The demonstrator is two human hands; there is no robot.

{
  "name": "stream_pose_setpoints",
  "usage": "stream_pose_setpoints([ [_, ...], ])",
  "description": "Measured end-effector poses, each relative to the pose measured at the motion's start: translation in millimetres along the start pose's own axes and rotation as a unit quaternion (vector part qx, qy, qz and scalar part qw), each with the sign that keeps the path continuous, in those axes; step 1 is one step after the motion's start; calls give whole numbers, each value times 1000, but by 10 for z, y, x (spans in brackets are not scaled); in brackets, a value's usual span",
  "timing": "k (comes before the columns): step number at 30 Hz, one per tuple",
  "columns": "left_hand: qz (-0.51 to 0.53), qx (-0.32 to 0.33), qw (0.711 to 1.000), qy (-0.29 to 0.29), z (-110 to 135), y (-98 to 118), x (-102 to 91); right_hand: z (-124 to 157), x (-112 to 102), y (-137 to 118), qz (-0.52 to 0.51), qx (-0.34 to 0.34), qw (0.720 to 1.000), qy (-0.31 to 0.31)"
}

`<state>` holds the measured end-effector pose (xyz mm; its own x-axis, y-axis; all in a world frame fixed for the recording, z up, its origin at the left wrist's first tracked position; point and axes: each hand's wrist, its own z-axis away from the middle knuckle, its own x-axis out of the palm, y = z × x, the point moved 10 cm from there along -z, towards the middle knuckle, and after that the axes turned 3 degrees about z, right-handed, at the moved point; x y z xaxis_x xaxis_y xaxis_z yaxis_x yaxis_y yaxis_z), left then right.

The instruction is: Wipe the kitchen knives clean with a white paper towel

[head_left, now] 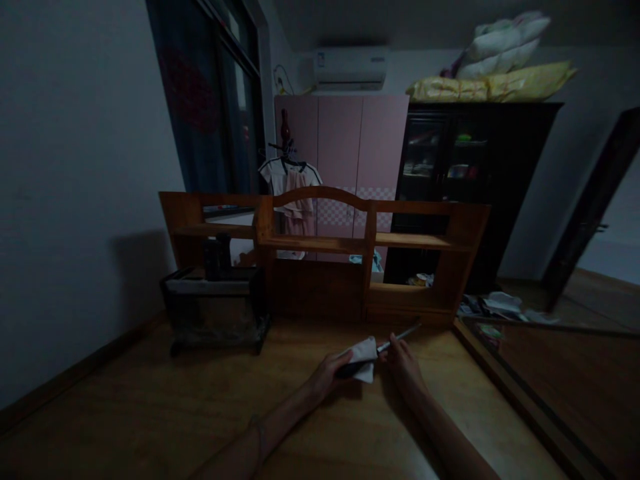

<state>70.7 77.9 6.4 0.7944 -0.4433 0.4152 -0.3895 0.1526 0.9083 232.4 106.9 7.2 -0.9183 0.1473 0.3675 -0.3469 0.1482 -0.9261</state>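
Note:
My left hand (326, 375) is closed around the dark handle of what looks like a screwdriver (350, 369), with a white cloth or tissue (365, 349) held against it. From the handle a thin metal shaft points up and to the right. The fingers of my right hand (401, 363) pinch that shaft partway along, and its far end sticks out beyond them. Both hands are above the wooden tabletop (300, 433). Dim light hides the exact shape of the tip.
A wooden shelf unit (315, 247) spans the back of the tabletop. At left stands a glass tank (215, 313) with a black device (217, 257) on top. A raised wooden edge (520, 393) runs along the right. Beyond are a pink wardrobe (340, 140) and a dark cabinet (500, 167).

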Motion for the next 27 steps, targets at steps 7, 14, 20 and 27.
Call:
stream_pose_setpoints([
  [7, -30, 59, 997, 40, 55, 268, -45, 5, 15, -84, -1, 2, 1000, -11],
  [14, 40, 49, 991, 114, 77, 249, -231, -71, -84, -148, -2, -4, 1000, -1],
  [20, 64, 10, 995, 73, 125, 257, -95, -27, -28, -85, -27, 31, 999, -9],
  [27, 85, -18, 996, 30, 126, 130, -25, 27, 149, -23, -27, 42, 995, -83],
])
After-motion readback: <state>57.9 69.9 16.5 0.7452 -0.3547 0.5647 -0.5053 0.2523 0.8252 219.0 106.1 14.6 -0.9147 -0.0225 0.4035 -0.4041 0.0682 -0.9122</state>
